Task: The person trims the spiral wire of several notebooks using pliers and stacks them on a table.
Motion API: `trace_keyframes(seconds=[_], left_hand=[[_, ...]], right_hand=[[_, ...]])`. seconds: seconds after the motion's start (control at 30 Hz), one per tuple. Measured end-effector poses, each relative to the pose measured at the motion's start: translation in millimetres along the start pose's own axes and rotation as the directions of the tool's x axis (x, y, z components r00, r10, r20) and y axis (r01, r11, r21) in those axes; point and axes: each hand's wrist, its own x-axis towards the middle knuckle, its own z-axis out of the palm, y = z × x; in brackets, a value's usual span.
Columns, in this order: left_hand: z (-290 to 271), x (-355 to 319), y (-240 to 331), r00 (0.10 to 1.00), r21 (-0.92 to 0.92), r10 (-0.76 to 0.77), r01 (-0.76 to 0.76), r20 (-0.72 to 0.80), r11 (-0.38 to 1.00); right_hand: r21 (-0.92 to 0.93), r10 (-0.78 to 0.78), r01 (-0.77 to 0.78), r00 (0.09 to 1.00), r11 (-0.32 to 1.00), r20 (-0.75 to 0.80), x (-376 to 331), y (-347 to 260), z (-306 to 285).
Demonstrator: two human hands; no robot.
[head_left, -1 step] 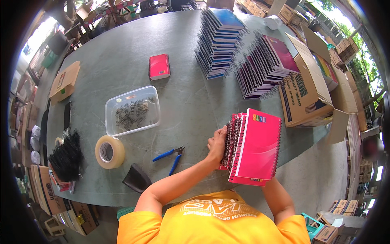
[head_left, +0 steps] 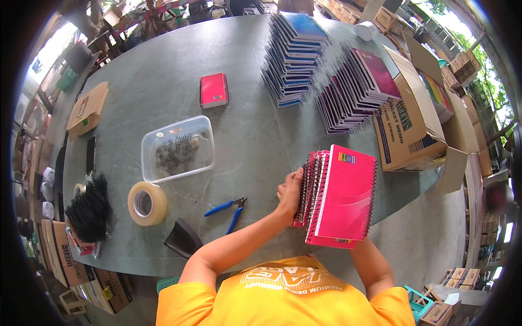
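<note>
A stack of pink spiral notebooks (head_left: 348,190) is held up at the table's near right edge, its covers tilted toward me. My left hand (head_left: 290,191) is closed on the stack's left side, fingers against the black wire coils. My right forearm runs up behind the stack's lower right; the notebooks hide that hand. Left of my left hand lie blue-handled cutting pliers (head_left: 235,209), jaws pointing away from me. A single pink notebook (head_left: 213,90) lies flat farther back.
Tall stacks of blue notebooks (head_left: 293,60) and purple notebooks (head_left: 356,89) stand behind, beside an open cardboard box (head_left: 405,127). Toward the left are a clear plastic tub (head_left: 206,163) with black coils, a tape roll (head_left: 147,204), a black curved piece (head_left: 183,238) and a bundle of black coils (head_left: 88,209).
</note>
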Motion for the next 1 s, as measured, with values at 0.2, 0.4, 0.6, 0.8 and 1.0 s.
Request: trace_keyframes(seconds=[0.2, 0.4, 0.6, 0.8, 1.0], left_hand=[[-15, 0, 21, 0.989, -0.217, -0.044, 0.075, 0.142, 0.973], [-37, 18, 16, 0.933, 0.462, 0.361, -0.329, 0.021, 0.824], [-49, 9, 74, 0.987, -0.367, 0.150, -0.163, -0.065, 0.916], [-82, 21, 161, 0.972, -0.321, 0.234, -0.220, 0.004, 0.921], [-146, 52, 255, 0.921, -0.213, 0.382, -0.391, -0.081, 0.896]], right_hand=[[0.015, 0.025, -0.025, 0.999, 1.000, 0.043, 28, 2, 8], [0.003, 0.078, -0.078, 0.993, 0.997, 0.094, 60, 6, 27], [-0.013, 0.112, -0.112, 0.984, 0.994, 0.141, 112, -1, 45], [-0.053, 0.069, -0.061, 0.983, 0.997, 0.169, 206, -47, 81], [-0.067, 0.089, -0.076, 0.973, 0.995, 0.211, 329, -73, 131]])
